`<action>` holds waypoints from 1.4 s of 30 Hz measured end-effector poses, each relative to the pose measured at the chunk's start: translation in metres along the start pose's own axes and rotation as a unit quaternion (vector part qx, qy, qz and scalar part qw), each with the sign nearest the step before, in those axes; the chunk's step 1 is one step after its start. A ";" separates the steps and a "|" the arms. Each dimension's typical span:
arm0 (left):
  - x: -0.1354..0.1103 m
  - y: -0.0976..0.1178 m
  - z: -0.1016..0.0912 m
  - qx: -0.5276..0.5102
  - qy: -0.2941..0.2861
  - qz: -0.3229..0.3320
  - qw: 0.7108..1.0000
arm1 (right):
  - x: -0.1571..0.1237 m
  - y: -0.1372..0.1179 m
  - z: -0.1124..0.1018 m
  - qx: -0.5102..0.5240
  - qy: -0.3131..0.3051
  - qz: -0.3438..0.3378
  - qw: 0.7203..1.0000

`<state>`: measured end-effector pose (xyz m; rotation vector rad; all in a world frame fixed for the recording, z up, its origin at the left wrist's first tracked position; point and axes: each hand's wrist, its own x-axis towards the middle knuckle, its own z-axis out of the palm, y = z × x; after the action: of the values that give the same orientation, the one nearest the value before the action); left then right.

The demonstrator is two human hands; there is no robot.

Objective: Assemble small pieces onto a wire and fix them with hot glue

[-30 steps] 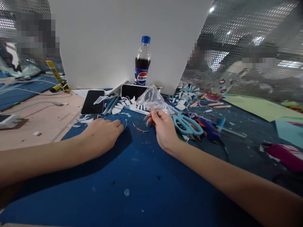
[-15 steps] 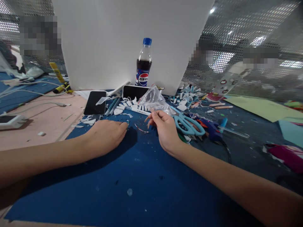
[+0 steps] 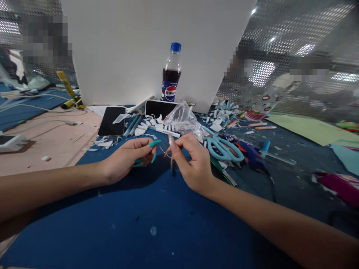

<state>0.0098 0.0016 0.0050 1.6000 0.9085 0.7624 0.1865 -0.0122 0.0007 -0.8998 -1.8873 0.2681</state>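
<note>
My left hand (image 3: 127, 160) hovers over the blue mat (image 3: 131, 220), palm turned inward. Its long teal nails point right, and the thumb and fingertips are closed together; anything between them is too small to make out. Facing it, my right hand (image 3: 195, 162) has long pale pink nails and curled fingers. Thumb and fingers come together in a pinch, and whatever they hold cannot be told. A thin curved strand (image 3: 162, 150) lies by the right fingertips, partly covered by them; I cannot tell whether they touch it. Behind the right hand is a clear plastic bag (image 3: 183, 117).
Light blue scissors (image 3: 221, 149) and a dark blue glue gun (image 3: 255, 157) lie right of my hand. White scraps (image 3: 143, 129), two phones (image 3: 112, 121) and a cola bottle (image 3: 170, 80) stand or lie at the back, before a white board (image 3: 126, 48).
My left hand has lifted and rolled from palm down to palm inward, showing its teal nails. The right hand has shifted slightly left and down, its fingers now more curled.
</note>
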 end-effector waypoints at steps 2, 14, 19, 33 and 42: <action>0.001 -0.001 -0.001 -0.029 0.007 -0.010 1.000 | 0.000 -0.001 0.000 -0.008 -0.010 -0.012 1.000; 0.001 0.000 -0.004 -0.057 0.009 -0.042 0.997 | 0.000 -0.002 0.000 -0.010 -0.051 -0.042 0.998; 0.002 0.000 -0.004 -0.096 0.008 -0.043 0.994 | -0.001 -0.001 0.000 -0.007 -0.045 -0.035 0.998; 0.003 -0.003 -0.004 -0.202 0.010 -0.062 0.977 | -0.001 -0.001 0.000 0.001 -0.036 -0.052 0.998; 0.002 -0.002 -0.004 -0.196 0.011 -0.068 0.978 | -0.001 0.001 0.001 -0.007 -0.035 -0.061 0.997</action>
<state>0.0073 0.0053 0.0033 1.1741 0.8142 0.8078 0.1864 -0.0124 -0.0009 -0.7884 -2.0032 0.2154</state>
